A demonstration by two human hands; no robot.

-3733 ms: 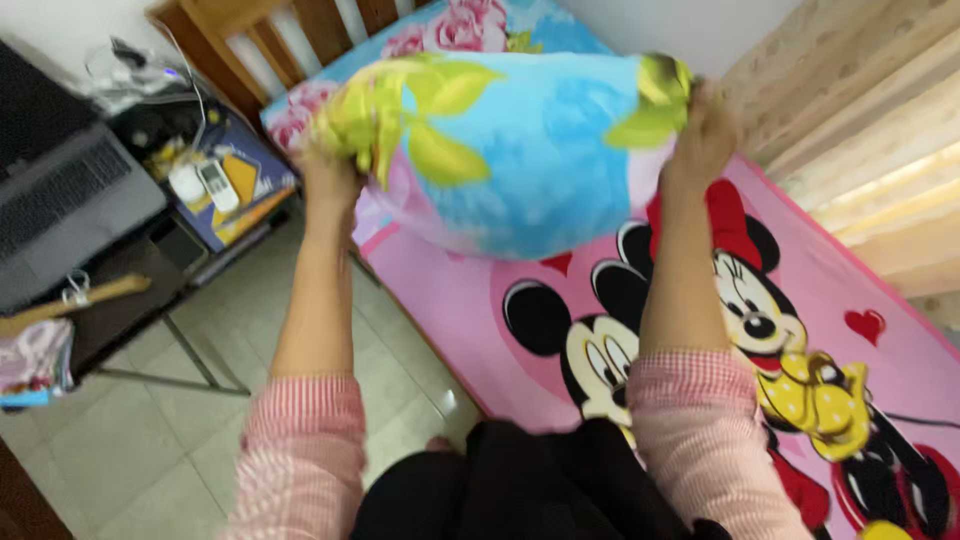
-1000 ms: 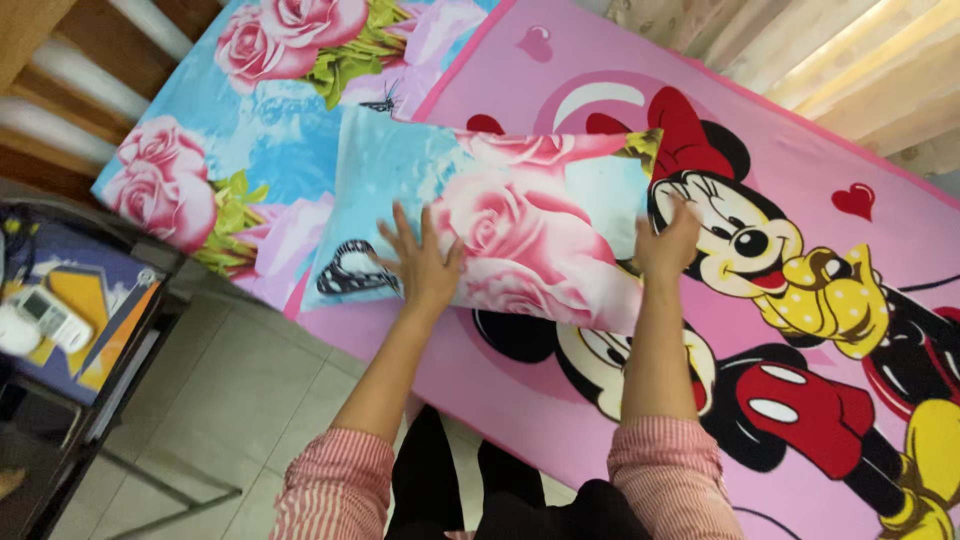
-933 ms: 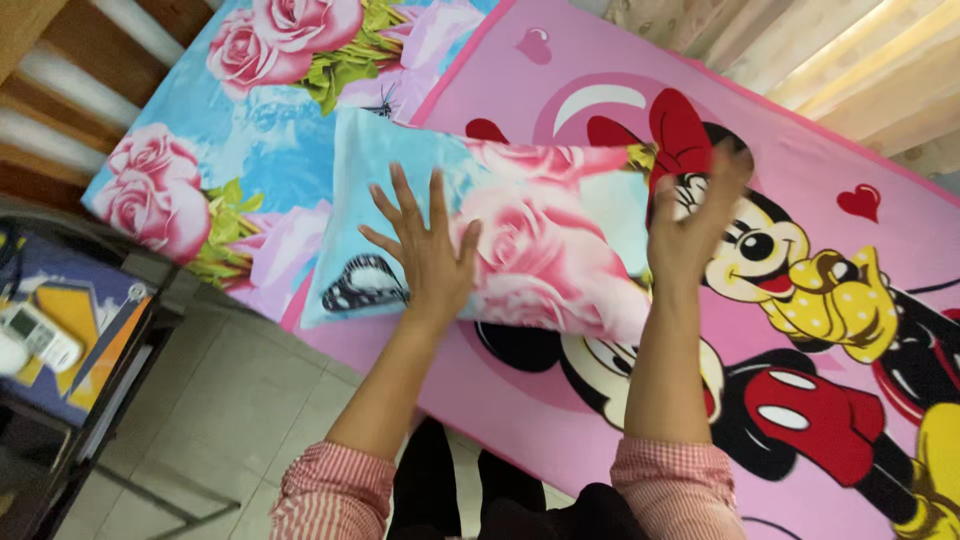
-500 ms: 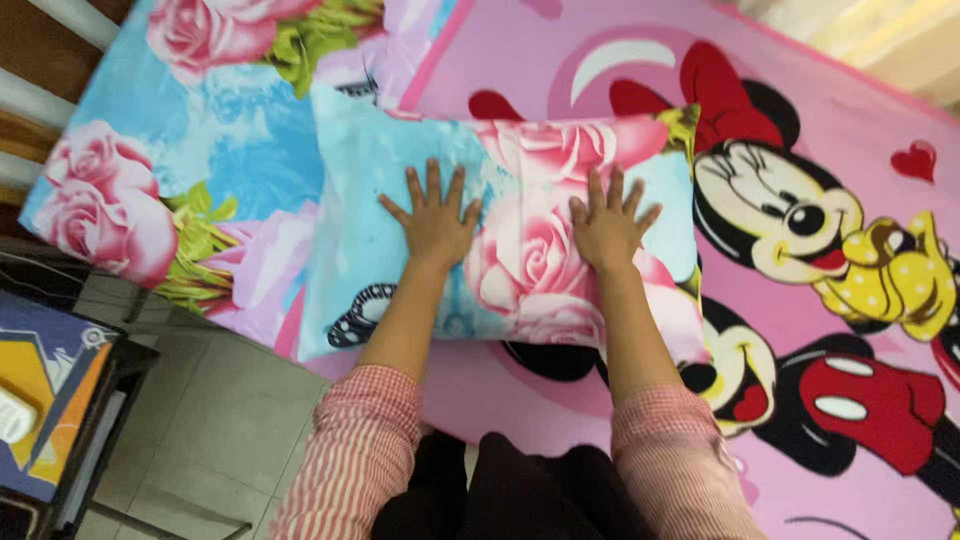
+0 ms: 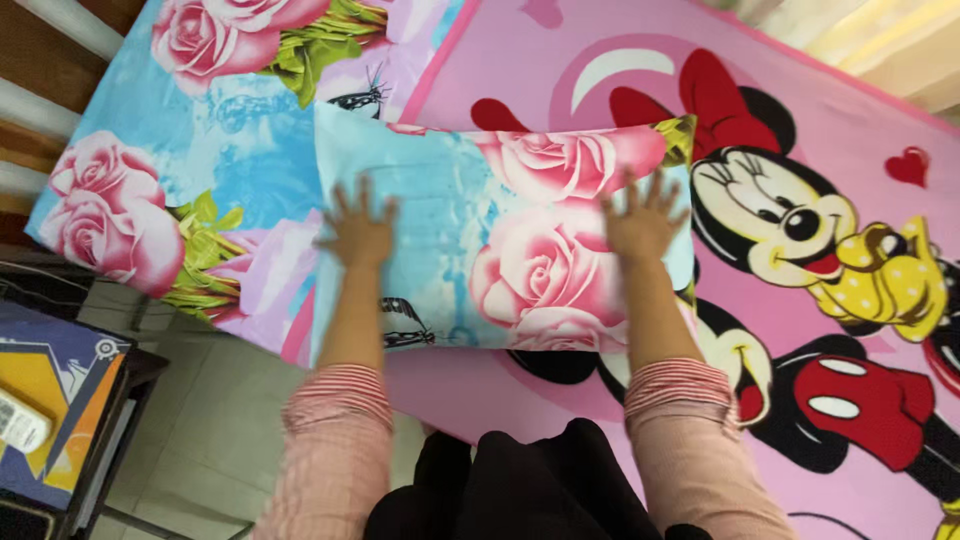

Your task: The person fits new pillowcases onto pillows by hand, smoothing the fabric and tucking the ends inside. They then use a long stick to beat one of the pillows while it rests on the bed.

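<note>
A pillow [image 5: 500, 230] in a light blue case with pink roses and a butterfly lies flat on a pink cartoon-mouse blanket [image 5: 800, 130]. My left hand [image 5: 357, 227] rests palm down with fingers spread on the pillow's left end. At the pillow's right end my right hand [image 5: 642, 217] also presses flat, fingers apart. Both hands look slightly blurred. Neither holds anything.
A second rose-print pillow or sheet [image 5: 180, 150] covers the bed's head end, by a wooden headboard [image 5: 40, 90]. A dark side table [image 5: 70, 400] with a blue-orange box and a white remote stands at the lower left on grey floor tiles [image 5: 210, 440].
The pillow was held up in the air, then laid on the blanket. In the last half second my hands slid apart from the pillow's middle to its two ends.
</note>
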